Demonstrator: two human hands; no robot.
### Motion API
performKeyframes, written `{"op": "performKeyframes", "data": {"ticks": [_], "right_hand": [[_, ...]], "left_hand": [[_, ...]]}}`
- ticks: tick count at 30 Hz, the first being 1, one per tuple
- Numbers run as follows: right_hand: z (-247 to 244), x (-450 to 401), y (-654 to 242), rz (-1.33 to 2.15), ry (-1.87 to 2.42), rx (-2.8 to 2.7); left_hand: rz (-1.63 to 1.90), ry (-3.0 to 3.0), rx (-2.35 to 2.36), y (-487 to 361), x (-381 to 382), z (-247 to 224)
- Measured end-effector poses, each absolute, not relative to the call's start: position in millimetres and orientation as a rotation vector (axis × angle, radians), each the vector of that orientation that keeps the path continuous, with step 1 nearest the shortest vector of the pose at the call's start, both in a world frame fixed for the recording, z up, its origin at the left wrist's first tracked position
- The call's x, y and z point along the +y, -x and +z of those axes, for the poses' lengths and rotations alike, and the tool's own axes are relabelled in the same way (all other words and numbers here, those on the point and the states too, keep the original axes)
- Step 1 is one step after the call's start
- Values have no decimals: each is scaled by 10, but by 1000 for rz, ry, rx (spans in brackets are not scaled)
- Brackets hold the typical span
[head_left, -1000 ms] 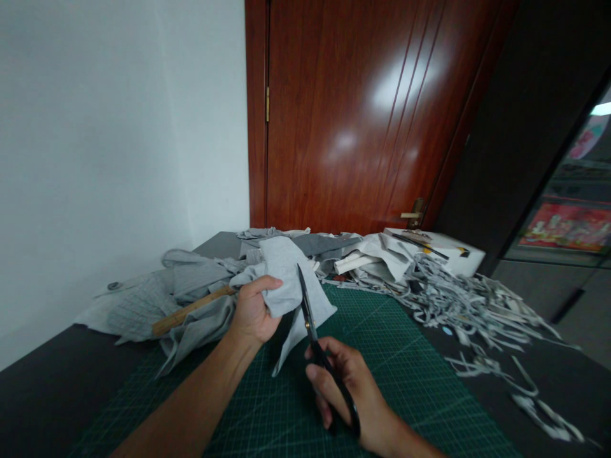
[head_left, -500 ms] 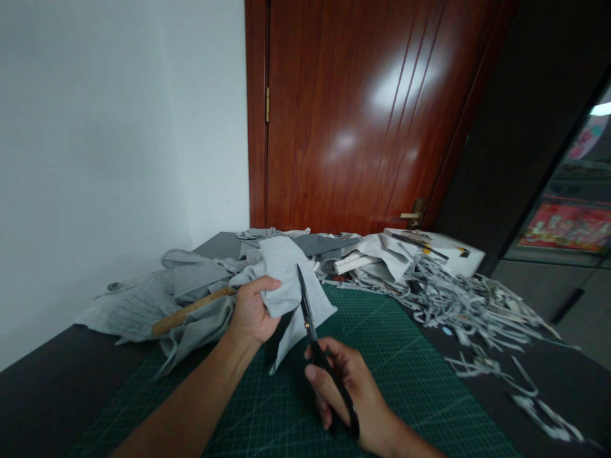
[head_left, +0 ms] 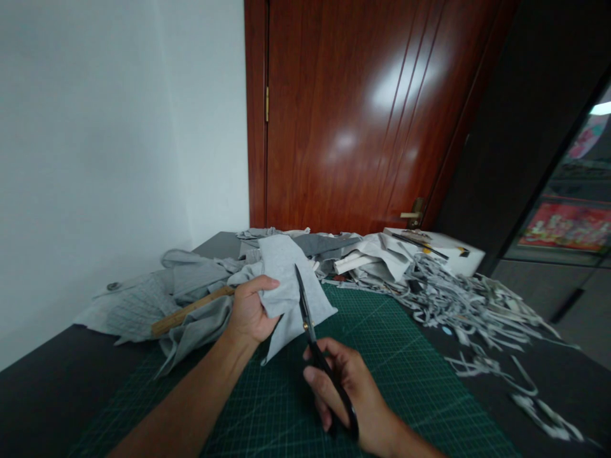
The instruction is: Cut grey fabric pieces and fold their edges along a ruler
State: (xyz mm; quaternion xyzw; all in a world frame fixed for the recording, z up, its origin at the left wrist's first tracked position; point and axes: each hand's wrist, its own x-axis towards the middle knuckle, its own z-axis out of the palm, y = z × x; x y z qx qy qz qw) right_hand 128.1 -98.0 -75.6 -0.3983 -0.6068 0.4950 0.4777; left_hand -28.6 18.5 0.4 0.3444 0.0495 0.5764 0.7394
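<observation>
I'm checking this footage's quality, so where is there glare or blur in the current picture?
In the head view, whitish glare patches on the door; in the head view, the red item at far right looks blurred; in the head view, the scissors look fairly clear.

Looks like a home craft corner: red-brown door (head_left: 344,114), upper centre; glass-fronted cabinet (head_left: 556,194), right edge; gridded cutting mat (head_left: 405,362), lower centre.

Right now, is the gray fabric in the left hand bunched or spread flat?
Bunched, not flat: the gray fabric is gathered at the left hand, its lower corner hanging over the green cutting mat.
</observation>
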Motion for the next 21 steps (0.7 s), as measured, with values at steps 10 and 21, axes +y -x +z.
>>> {"op": "performKeyframes", "data": {"ticks": [10,21], "right_hand": [[-765,-983,-1285,1218,947,-1481],[-806,-957,-1298,1223,824,-1470]], "left_hand": [[1267,-760,127,291,165,24],[1207,-754,82,248,128,-5]]}}
